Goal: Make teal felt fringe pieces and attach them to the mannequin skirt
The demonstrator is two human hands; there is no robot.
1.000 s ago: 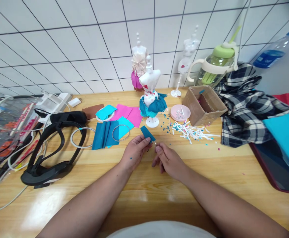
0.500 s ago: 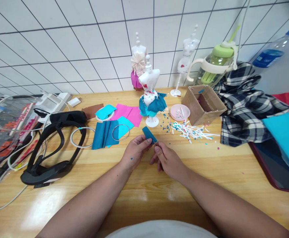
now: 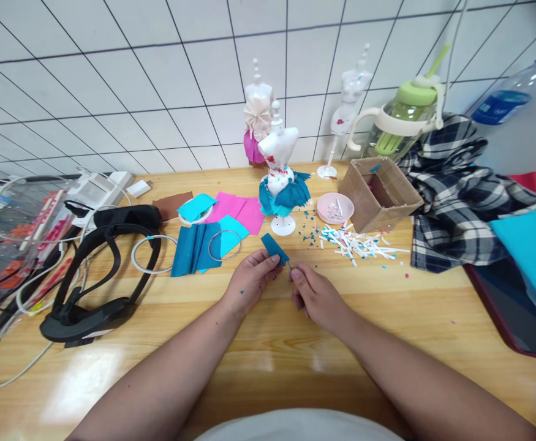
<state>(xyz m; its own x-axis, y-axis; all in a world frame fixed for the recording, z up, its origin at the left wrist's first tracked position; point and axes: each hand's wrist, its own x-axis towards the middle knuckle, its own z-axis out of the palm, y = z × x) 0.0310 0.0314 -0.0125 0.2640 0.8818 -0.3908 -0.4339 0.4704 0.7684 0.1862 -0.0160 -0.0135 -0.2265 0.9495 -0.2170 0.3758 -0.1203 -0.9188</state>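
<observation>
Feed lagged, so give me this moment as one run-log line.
left hand: pinching teal paper piece | right hand: fingertips closed at the piece's lower end, contents unclear | nearby: mannequin with teal skirt, paper scraps, wooden table

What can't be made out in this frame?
Head view only:
- Thin item pinched in the right hand: too small to identify.
- Lower end of the teal strip: hidden by the left hand.
- Pink dish contents: too small.
- Teal sheet: cut by the right edge.

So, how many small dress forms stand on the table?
3. One with a teal paper skirt stands nearest the hands. One with a pink skirt stands behind it at the wall. A bare one stands right of these, by the green-lidded jug.
</observation>
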